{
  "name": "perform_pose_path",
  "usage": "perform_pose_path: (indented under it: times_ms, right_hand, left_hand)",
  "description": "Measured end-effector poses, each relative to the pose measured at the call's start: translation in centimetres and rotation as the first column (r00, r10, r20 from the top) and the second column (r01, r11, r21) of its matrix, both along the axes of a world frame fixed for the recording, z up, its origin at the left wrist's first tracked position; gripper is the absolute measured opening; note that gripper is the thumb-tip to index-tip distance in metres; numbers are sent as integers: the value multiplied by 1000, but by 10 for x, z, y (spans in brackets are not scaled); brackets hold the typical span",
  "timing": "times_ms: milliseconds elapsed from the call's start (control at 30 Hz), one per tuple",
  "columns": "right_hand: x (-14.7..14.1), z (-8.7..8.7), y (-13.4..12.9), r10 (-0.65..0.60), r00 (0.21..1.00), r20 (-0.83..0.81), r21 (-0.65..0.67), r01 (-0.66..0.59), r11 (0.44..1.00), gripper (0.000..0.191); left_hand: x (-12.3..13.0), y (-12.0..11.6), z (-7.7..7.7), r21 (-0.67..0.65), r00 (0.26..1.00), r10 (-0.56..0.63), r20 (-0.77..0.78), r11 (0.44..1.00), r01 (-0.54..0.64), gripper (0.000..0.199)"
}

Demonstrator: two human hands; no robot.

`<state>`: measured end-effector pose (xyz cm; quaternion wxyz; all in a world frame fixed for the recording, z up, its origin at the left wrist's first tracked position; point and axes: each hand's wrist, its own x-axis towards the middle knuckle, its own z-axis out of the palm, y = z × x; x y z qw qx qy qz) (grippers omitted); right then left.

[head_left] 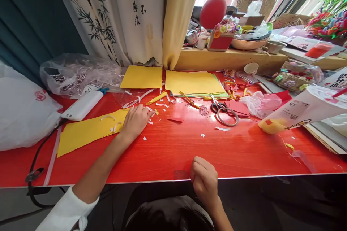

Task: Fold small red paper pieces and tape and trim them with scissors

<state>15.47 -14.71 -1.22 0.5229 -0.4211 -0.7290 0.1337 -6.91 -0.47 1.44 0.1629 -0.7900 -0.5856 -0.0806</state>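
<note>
My left hand (137, 120) rests on the right end of a long yellow paper strip (86, 130), back upward. Its fingers are bent together beside small white and yellow paper scraps (156, 112), and the fingertips are partly hidden. Close to the table's front edge, my right hand (204, 177) is closed in a fist; whatever might be inside is hidden. A rolled yellow paper piece (156, 98) lies just beyond the left hand. Farther right are black-handled scissors (215, 104), a grey ring of tape (227, 116) and a thin yellow twisted piece (189, 100).
Yellow sheets (195, 81) lie at the back of the red table (168, 155). A tilted drink cup (300, 110) is on the right, near red paper (237, 108). White plastic bag (24, 112) and power strip (82, 105) occupy the left. A cluttered sill (200, 57) runs behind.
</note>
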Motion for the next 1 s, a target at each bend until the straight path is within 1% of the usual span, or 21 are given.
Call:
perform_pose_path:
  times_ms: [133, 233, 333, 367, 400, 433, 467, 500, 533, 567, 600, 633, 667, 700, 733, 767, 833, 867, 900, 933, 1000]
  right_hand:
    - [8, -7, 2, 20, 999, 45, -24, -19, 1000, 30]
    - [4, -11, -2, 25, 998, 61, 45, -28, 999, 31]
    - [10, -6, -6, 38, 997, -60, 86, -33, 996, 34]
    - [16, -1, -4, 25, 995, -101, 86, -16, 996, 34]
    - [25, 7, 0, -20, 999, -46, 30, 21, 999, 32]
    - [37, 15, 9, -122, 992, 17, -43, 123, 991, 24]
    - [51, 23, 21, -214, 971, 105, -105, 225, 969, 18]
    - [66, 31, 36, -330, 921, 206, -128, 360, 924, 22]
    - [82, 37, 54, -459, 826, 326, -120, 518, 847, 27]
    - [97, 40, 74, -522, 716, 464, -98, 627, 773, 32]
    - [111, 41, 93, -524, 610, 594, -67, 687, 723, 37]
    - [122, 39, 109, -474, 533, 701, -58, 705, 707, 40]
    - [130, 35, 123, -396, 493, 775, -81, 699, 711, 37]
    - [135, 31, 133, -321, 489, 811, -115, 672, 732, 28]
    - [137, 27, 139, -304, 482, 821, -112, 659, 744, 23]
    - [135, 25, 141, -348, 454, 820, -45, 658, 752, 24]
    - [123, 25, 138, -510, 409, 757, 134, 667, 733, 22]
    - [114, 29, 135, -571, 431, 698, 188, 660, 728, 22]
    - [103, 34, 133, -582, 497, 644, 196, 627, 754, 22]
    - [91, 40, 132, -534, 600, 596, 166, 559, 813, 20]
    - [66, 50, 134, -329, 792, 514, 66, 346, 936, 14]
  left_hand:
    - [-8, 9, -8, 120, 985, -173, 27, 978, 169, 39]
    - [-8, 5, -7, 138, 974, -210, 83, 971, 197, 34]
    - [-3, -3, 0, 149, 966, -225, 131, 967, 205, 31]
    - [0, -6, 2, 164, 964, -232, 130, 964, 210, 30]
    - [4, -9, 3, 169, 960, -252, 123, 958, 230, 29]
    - [8, -12, 4, 186, 955, -273, 117, 950, 249, 28]
    - [13, -14, 3, 207, 950, -295, 103, 940, 270, 27]
    - [20, -16, 3, 222, 945, -316, 87, 931, 290, 26]
    - [27, -17, 2, 243, 942, -324, 85, 924, 296, 26]
    - [35, -18, 1, 246, 935, -346, 75, 915, 319, 25]
    - [43, -19, 0, 243, 927, -369, 71, 908, 343, 26]
    - [52, -19, -1, 229, 915, -398, 65, 898, 375, 26]
    - [61, -18, -1, 218, 905, -418, 73, 893, 395, 27]
    - [69, -17, 0, 208, 898, -429, 94, 891, 404, 27]
    - [77, -15, 1, 188, 894, -432, 119, 894, 407, 28]
    - [83, -13, 2, 171, 891, -427, 155, 900, 401, 28]
    - [92, -8, 6, 119, 875, -408, 260, 913, 390, 28]
    - [94, -6, 8, 109, 844, -417, 336, 908, 405, 29]
    - [94, -5, 10, 105, 791, -430, 434, 897, 430, 33]
    - [94, -3, 12, 106, 717, -442, 539, 880, 463, 38]
    - [90, 0, 17, 125, 534, -447, 718, 837, 532, 51]
